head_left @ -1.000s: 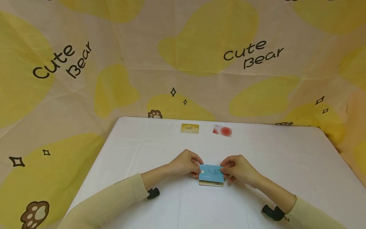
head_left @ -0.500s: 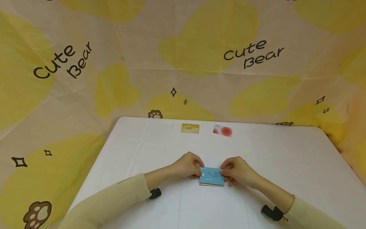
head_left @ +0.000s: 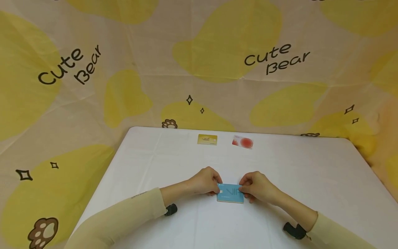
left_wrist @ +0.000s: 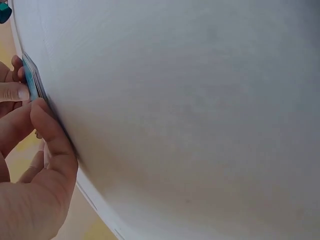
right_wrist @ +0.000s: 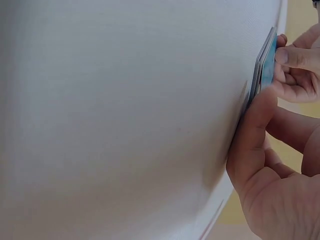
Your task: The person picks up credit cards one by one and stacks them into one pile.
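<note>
A blue card (head_left: 230, 193) marked "VIP" tops a small stack of cards low over the white table. My left hand (head_left: 204, 180) pinches the stack's left end between thumb and fingers. At the opposite end, my right hand (head_left: 258, 186) pinches it in the same way, thumb on the blue face. In the left wrist view the layered edges of the stack (left_wrist: 34, 75) show beside my curled fingers. The right wrist view also shows the stack (right_wrist: 265, 62) edge-on, several cards thick. Cards below the blue one are mostly hidden.
Near the far edge of the white table (head_left: 149, 214) lie a gold card (head_left: 207, 139) and, to its right, a white card with red circles (head_left: 243, 142). Behind the table hangs a yellow-patterned cloth (head_left: 217, 45).
The blue card has slid toward me over the stack, covering the gold-edged card that stuck out below it. Both hands have moved slightly nearer with it. The two far cards stay put.
</note>
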A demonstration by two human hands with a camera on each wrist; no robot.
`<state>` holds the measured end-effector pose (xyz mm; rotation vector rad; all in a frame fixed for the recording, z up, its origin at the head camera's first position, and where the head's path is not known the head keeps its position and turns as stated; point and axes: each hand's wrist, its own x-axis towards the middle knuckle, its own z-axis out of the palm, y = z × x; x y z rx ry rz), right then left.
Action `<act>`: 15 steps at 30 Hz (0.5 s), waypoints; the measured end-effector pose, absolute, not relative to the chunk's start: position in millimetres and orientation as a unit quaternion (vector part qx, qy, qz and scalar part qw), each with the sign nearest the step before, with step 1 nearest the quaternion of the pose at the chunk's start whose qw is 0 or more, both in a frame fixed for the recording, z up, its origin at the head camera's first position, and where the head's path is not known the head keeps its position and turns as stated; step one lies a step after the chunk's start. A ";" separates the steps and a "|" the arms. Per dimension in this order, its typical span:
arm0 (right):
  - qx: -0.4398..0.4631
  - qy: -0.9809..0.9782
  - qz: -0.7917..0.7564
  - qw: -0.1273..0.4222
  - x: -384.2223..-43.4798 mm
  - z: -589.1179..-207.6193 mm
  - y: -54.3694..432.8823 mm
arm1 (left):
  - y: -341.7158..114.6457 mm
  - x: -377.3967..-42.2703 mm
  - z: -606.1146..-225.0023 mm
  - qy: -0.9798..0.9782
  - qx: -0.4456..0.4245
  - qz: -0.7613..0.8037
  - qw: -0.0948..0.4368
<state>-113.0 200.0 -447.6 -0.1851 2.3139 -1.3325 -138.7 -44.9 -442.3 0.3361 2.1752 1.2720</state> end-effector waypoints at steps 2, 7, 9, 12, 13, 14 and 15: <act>-0.072 0.845 -0.478 0.229 -113.1 -447.1 200.0 | -44.0 -138.7 -442.0 0.822 0.128 0.471 0.293; -0.088 0.852 -0.465 0.223 -111.8 -443.9 199.1 | -43.1 -138.2 -441.8 0.829 0.125 0.462 0.288; -0.089 0.855 -0.460 0.221 -111.7 -443.3 198.7 | -43.3 -138.3 -442.5 0.830 0.124 0.462 0.287; -0.088 0.859 -0.455 0.218 -112.1 -443.9 198.4 | -43.6 -138.3 -442.9 0.831 0.125 0.462 0.284; -0.089 0.860 -0.454 0.217 -112.3 -444.2 198.4 | -43.7 -138.3 -442.9 0.831 0.124 0.461 0.284; -0.090 0.860 -0.453 0.216 -112.6 -444.5 198.4 | -43.8 -138.3 -442.9 0.832 0.124 0.461 0.284; -0.092 0.861 -0.452 0.215 -112.8 -444.7 198.4 | -43.9 -138.4 -442.9 0.832 0.123 0.461 0.283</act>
